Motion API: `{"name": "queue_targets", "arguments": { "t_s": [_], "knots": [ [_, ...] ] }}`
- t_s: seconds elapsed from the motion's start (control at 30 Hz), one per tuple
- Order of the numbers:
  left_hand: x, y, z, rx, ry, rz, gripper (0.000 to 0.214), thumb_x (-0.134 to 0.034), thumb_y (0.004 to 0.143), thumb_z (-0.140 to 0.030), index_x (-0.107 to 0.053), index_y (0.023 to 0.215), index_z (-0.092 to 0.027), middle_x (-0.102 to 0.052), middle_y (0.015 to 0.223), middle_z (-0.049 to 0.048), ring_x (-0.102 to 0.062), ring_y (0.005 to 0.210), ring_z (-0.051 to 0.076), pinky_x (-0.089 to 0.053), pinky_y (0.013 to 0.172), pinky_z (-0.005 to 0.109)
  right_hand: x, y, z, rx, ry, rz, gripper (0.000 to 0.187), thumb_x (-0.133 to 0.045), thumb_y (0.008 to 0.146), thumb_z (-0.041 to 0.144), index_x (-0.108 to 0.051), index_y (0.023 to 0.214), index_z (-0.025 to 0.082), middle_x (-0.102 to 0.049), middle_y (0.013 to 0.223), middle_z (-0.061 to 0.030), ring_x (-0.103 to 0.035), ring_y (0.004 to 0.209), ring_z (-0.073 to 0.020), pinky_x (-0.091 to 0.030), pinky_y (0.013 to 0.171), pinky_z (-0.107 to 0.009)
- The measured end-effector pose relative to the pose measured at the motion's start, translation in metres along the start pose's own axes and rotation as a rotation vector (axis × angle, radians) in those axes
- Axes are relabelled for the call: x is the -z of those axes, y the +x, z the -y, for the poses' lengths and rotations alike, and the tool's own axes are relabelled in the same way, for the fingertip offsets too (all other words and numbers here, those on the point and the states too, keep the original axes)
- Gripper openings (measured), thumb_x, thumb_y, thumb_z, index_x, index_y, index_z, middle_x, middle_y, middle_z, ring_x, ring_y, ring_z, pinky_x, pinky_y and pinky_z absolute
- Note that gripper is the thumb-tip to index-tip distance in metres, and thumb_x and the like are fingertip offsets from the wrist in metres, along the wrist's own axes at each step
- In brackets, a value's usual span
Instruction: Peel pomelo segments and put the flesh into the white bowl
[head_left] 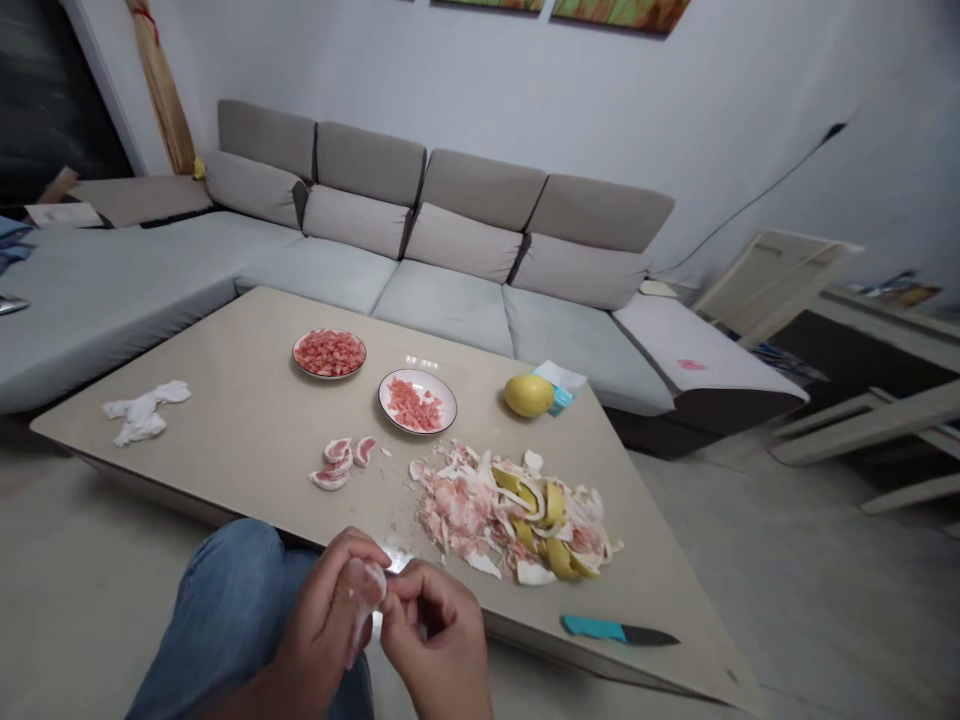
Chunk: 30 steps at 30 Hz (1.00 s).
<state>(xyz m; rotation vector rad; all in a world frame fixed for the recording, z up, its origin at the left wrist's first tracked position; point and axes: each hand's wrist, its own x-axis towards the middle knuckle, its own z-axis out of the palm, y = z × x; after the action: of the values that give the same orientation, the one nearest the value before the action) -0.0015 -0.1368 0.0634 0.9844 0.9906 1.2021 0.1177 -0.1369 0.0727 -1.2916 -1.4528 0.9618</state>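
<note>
My left hand (330,610) and my right hand (433,640) meet at the near edge of the low beige table (240,420), both closed on one pink pomelo segment (369,590) with white skin. Just beyond them lies a heap of pith and yellow peel (510,515). A few unpeeled segments (341,462) rest left of the heap. Farther back stand two plates of pink fruit pieces, one at the left (329,353) and one at the right (418,401). A whole yellow pomelo (529,395) sits at the table's far right.
A knife with a teal handle (619,632) lies near the table's right front edge. Crumpled white tissue (144,411) is at the left, a tissue pack (561,385) behind the pomelo. A grey sectional sofa (450,250) runs behind the table. My jeans-clad knee (225,610) is under my hands.
</note>
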Motion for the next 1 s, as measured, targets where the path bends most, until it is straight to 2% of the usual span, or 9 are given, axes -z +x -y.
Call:
{"name": "queue_targets", "arguments": {
  "t_s": [0.13,0.23,0.33,0.43,0.5,0.57,0.77,0.9,1.0],
  "knots": [
    [-0.001,0.009,-0.004,0.399,-0.358,0.154,0.036,-0.044,0.088,-0.056,-0.052,0.09,-0.022,-0.036,0.046,-0.0087,-0.018,0.033,0.003,-0.018,0.031,0.013,0.006,0.007,0.007,-0.088,0.065,0.007,0.014,-0.059,0.07,0.021,-0.056,0.057,0.016,-0.047,0.05,0.0044,-0.04,0.044,-0.0081,-0.032,0.044,-0.018],
    [0.002,0.014,-0.007,0.52,-0.512,0.241,0.027,-0.05,0.089,-0.049,-0.053,0.091,-0.021,-0.041,0.051,-0.008,-0.014,0.033,0.001,-0.015,0.03,0.011,0.01,0.011,0.009,-0.14,0.091,0.011,0.017,-0.062,0.068,0.025,-0.055,0.055,0.016,-0.048,0.049,0.0037,-0.04,0.045,-0.0083,-0.032,0.045,-0.019],
    [0.006,0.014,-0.01,0.502,-0.474,0.273,0.031,-0.047,0.09,-0.051,-0.054,0.098,-0.022,-0.048,0.061,-0.0039,-0.028,0.037,0.003,-0.026,0.031,0.011,0.013,0.015,0.008,-0.208,0.15,0.061,0.021,-0.064,0.07,0.032,-0.055,0.059,0.017,-0.048,0.047,0.0043,-0.039,0.044,-0.0083,-0.031,0.044,-0.019],
    [0.008,0.011,-0.012,0.304,-0.28,0.305,0.043,-0.062,0.08,-0.051,-0.051,0.114,-0.027,-0.056,0.085,0.0023,-0.052,0.061,0.012,-0.049,0.046,0.022,0.013,0.018,0.008,-0.261,0.188,0.104,0.023,-0.063,0.071,0.035,-0.055,0.061,0.017,-0.049,0.048,0.0042,-0.04,0.044,-0.0083,-0.032,0.045,-0.02],
    [0.011,0.009,-0.013,0.173,-0.108,0.295,0.056,-0.075,0.071,-0.039,-0.05,0.12,-0.031,-0.054,0.104,0.0041,-0.055,0.077,0.016,-0.054,0.062,0.027,0.013,0.02,0.008,-0.268,0.18,0.094,0.021,-0.064,0.069,0.033,-0.056,0.06,0.016,-0.05,0.05,0.0038,-0.04,0.046,-0.0085,-0.032,0.046,-0.019],
    [0.014,0.009,-0.013,0.119,0.009,0.29,0.05,-0.074,0.073,-0.032,-0.054,0.119,-0.031,-0.05,0.114,0.0051,-0.053,0.086,0.017,-0.054,0.068,0.028,0.012,0.021,0.006,-0.27,0.194,0.095,0.02,-0.065,0.067,0.032,-0.056,0.06,0.016,-0.05,0.051,0.0038,-0.041,0.047,-0.0084,-0.031,0.047,-0.019],
    [0.017,0.01,-0.019,0.357,-0.252,0.457,0.043,-0.055,0.087,-0.034,-0.045,0.129,-0.028,-0.056,0.099,0.006,-0.06,0.071,0.017,-0.057,0.056,0.034,0.021,0.028,-0.013,-0.296,0.479,0.175,0.024,-0.066,0.069,0.035,-0.05,0.062,0.018,-0.044,0.047,0.0073,-0.035,0.042,-0.0065,-0.027,0.043,-0.018],
    [0.021,0.01,-0.025,0.407,-0.375,0.386,0.03,-0.045,0.092,-0.032,-0.049,0.121,-0.023,-0.056,0.102,0.0086,-0.061,0.063,0.014,-0.055,0.049,0.028,0.043,0.045,-0.042,-0.299,0.575,-0.005,0.025,-0.061,0.072,0.038,-0.046,0.064,0.02,-0.028,0.048,0.0115,-0.016,0.04,-0.0048,-0.013,0.039,-0.017],
    [0.027,0.011,-0.027,0.408,-0.396,0.356,0.026,-0.048,0.09,-0.026,-0.055,0.115,-0.02,-0.053,0.106,0.009,-0.06,0.069,0.015,-0.055,0.049,0.025,0.063,0.062,-0.072,-0.167,0.274,-0.248,0.03,-0.044,0.083,0.044,-0.042,0.063,0.022,-0.027,0.048,0.0099,-0.021,0.04,-0.0081,-0.017,0.04,-0.02]
  ]
}}
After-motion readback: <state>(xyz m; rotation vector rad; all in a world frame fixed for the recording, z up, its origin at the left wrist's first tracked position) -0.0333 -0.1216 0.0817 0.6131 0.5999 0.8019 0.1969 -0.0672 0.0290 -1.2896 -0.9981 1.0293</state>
